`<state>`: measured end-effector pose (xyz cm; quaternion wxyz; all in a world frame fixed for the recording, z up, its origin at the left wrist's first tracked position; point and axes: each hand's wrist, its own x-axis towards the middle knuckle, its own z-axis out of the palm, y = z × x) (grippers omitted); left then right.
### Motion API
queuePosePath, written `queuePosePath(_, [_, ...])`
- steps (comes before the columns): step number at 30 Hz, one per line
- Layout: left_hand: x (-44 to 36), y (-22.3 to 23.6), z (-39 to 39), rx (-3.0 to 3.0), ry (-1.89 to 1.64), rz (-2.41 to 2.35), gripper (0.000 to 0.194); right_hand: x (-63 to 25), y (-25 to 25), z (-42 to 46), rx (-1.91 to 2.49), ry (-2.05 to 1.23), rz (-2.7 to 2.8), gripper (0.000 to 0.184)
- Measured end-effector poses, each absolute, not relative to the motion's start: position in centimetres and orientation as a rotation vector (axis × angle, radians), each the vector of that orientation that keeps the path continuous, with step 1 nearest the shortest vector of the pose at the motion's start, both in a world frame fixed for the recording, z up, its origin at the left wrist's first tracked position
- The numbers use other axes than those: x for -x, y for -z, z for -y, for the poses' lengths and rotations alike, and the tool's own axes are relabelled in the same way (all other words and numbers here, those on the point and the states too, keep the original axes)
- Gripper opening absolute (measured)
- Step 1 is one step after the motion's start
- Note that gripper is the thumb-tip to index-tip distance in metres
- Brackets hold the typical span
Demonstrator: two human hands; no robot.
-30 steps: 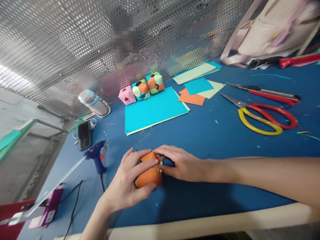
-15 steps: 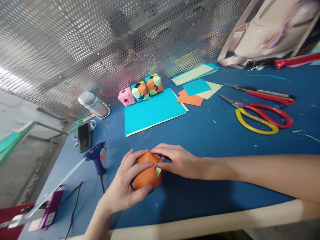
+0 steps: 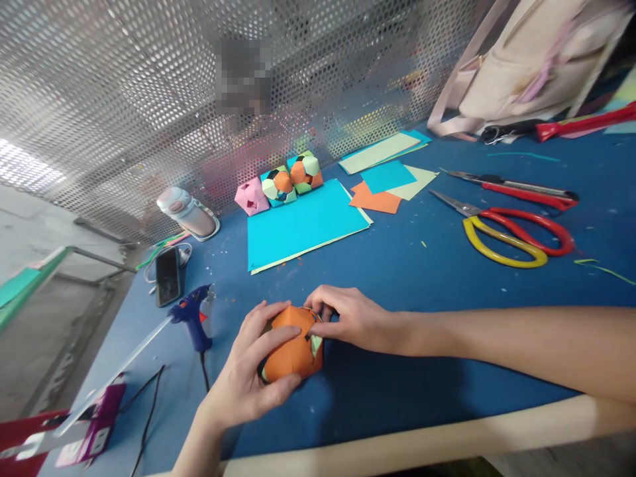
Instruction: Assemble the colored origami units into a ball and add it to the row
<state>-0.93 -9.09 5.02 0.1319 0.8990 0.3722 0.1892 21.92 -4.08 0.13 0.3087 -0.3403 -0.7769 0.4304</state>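
Note:
An orange folded-paper ball with pale green and dark parts rests on the blue table near its front edge. Around its left side my left hand is wrapped, fingers over the top and thumb low at the front. My right hand pinches at the ball's right side, where a pale green flap shows; the fingertips are partly hidden. Behind the hands lies a stack of blue sheets. Smaller finished paper balls, one pink and two multicoloured, stand against the perforated metal panel.
Left of my hands lie a blue glue gun, a phone, a bottle and a purple power strip. To the right are scissors, a cutter, paper pieces and a pale bag.
My right index finger has lifted and curled back a little from the ball's top right edge. My left hand keeps its hold. The whole view has shifted slightly.

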Motion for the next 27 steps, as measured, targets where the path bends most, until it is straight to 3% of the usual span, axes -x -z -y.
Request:
queuePosePath(3, [1.08,-4.89,9.16,-2.605,-0.558,-1.08,0.038,-22.02,0.28,4.1,0.765,-1.074,2.063,0.023])
queuePosePath(9, [1.2,-4.82,9.25,-2.59,-0.568,-1.081,0.037,-22.16,0.41,4.06,0.663,-0.971,2.096,0.038])
queuePosePath(20, [0.78,-4.95,9.25,-2.602,-0.637,-1.061,0.036,-21.89,0.07,4.19,0.823,-1.043,2.108,0.032])
queuePosePath(27, [0.89,-4.86,9.36,-2.616,-0.688,-1.05,0.036,-21.89,0.67,3.99,0.677,-0.845,2.147,0.033])
